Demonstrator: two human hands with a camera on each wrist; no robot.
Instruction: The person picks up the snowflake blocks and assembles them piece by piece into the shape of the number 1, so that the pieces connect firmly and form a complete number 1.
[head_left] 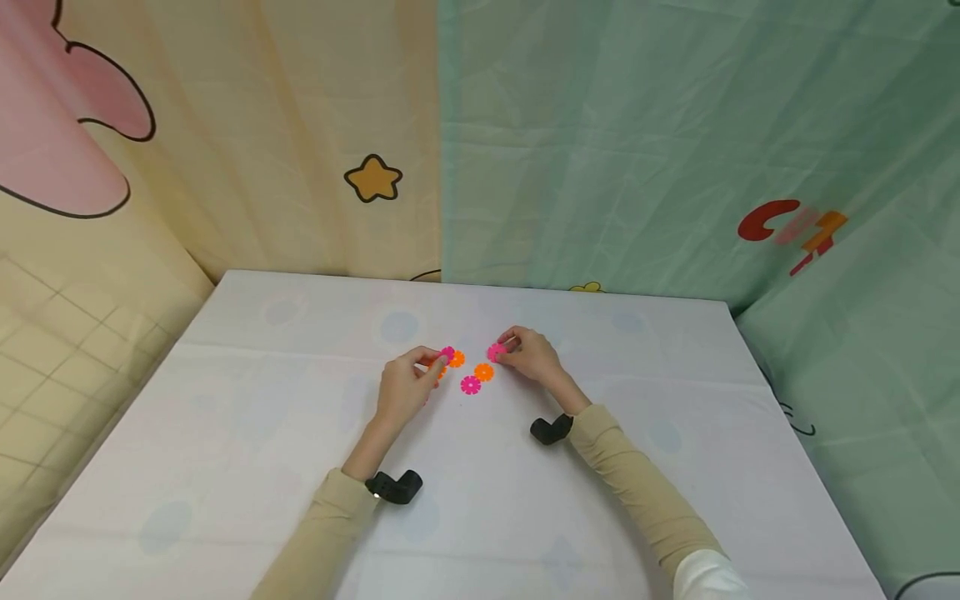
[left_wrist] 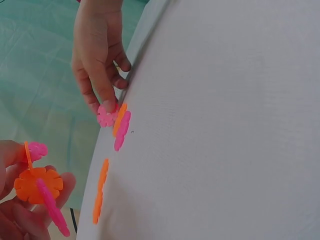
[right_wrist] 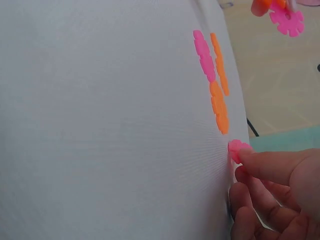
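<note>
My left hand (head_left: 400, 390) holds a small cluster of slotted snowflake discs joined at their slots. In the left wrist view an orange disc (left_wrist: 31, 188) faces the camera, a pink disc (left_wrist: 56, 214) crosses it edge-on, and another pink disc (left_wrist: 38, 150) shows above, beside a thin orange one. On the right, my right hand (head_left: 536, 358) pinches a single pink disc (right_wrist: 235, 148) between thumb and index finger, close over the table. Between the hands lie a loose pink disc (head_left: 470, 385) and two orange discs, one nearer the right hand (head_left: 484, 372), one by the left (head_left: 459, 359).
A white cloth with faint pale spots covers the table (head_left: 465, 500). Behind it hang a cream curtain (head_left: 300, 100) and a green curtain (head_left: 637, 125). Each wrist carries a black camera, one on the left (head_left: 396, 488) and one on the right (head_left: 551, 430).
</note>
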